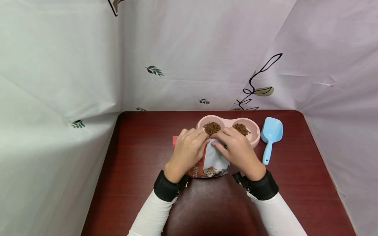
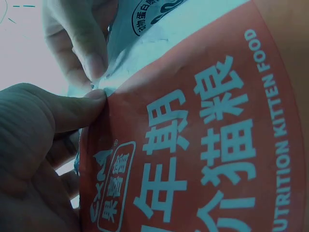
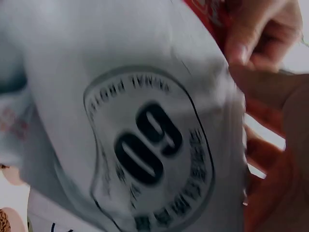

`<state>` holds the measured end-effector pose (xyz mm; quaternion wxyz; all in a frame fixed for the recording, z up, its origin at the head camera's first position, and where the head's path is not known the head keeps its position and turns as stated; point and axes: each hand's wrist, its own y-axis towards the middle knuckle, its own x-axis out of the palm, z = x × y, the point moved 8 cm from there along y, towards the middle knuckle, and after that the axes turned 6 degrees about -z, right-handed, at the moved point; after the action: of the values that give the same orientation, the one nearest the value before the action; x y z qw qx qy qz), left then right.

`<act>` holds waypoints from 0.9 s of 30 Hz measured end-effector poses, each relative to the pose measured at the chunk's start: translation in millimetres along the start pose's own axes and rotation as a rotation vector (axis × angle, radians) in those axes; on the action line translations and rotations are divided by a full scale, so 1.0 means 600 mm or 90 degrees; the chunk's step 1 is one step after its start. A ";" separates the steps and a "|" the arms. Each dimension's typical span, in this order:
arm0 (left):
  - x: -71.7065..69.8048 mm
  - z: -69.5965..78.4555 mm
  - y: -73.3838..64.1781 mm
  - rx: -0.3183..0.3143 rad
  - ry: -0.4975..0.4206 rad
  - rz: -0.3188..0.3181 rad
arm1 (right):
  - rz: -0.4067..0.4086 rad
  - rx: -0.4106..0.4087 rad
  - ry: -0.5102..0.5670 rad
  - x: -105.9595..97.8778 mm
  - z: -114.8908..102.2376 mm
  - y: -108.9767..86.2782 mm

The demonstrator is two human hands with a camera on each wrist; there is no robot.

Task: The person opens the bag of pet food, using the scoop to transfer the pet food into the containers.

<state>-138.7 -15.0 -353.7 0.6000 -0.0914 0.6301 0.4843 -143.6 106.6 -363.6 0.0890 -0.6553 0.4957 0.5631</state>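
Note:
A red and white kitten food bag (image 1: 214, 157) stands in front of me, its top edge between my two hands. My left hand (image 1: 189, 149) pinches that edge with the thumb in front and fingers behind, as the left wrist view shows on the bag's red panel (image 2: 193, 135). Close beside it, my right hand (image 1: 236, 147) grips the same edge over the white panel (image 3: 145, 140). The thumbs nearly meet at the middle of the top. Just behind the bag sits a pink double bowl (image 1: 226, 122), with brown kibble (image 1: 212, 128) in both halves.
A light blue scoop (image 1: 271, 131) lies right of the bowl, handle toward me. The dark red table (image 1: 141, 157) reaches back to a white patterned cloth (image 1: 189, 55), which also hangs at both sides.

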 end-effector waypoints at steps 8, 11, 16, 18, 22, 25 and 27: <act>0.003 0.005 -0.004 0.007 0.005 -0.023 | 0.023 -0.028 -0.023 0.000 -0.015 0.005; 0.004 0.006 -0.007 0.010 0.006 -0.028 | 0.024 -0.035 -0.025 0.000 -0.018 0.004; 0.003 0.010 -0.008 0.018 0.019 -0.035 | 0.026 -0.039 -0.001 -0.005 -0.016 -0.002; 0.000 0.012 -0.009 0.023 0.025 -0.037 | 0.024 -0.043 0.014 -0.006 -0.016 -0.004; -0.008 0.020 -0.013 0.035 0.029 -0.051 | -0.010 -0.052 0.046 -0.009 -0.017 -0.010; -0.016 0.026 -0.019 0.044 0.023 -0.075 | -0.056 -0.052 0.065 -0.011 -0.018 -0.017; -0.021 0.031 -0.023 0.051 0.023 -0.095 | -0.084 -0.050 0.080 -0.015 -0.019 -0.024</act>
<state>-113.4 -14.8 -346.3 0.6259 -0.1227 0.6513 0.4112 -124.3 111.2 -358.4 0.0687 -0.7236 0.4338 0.5324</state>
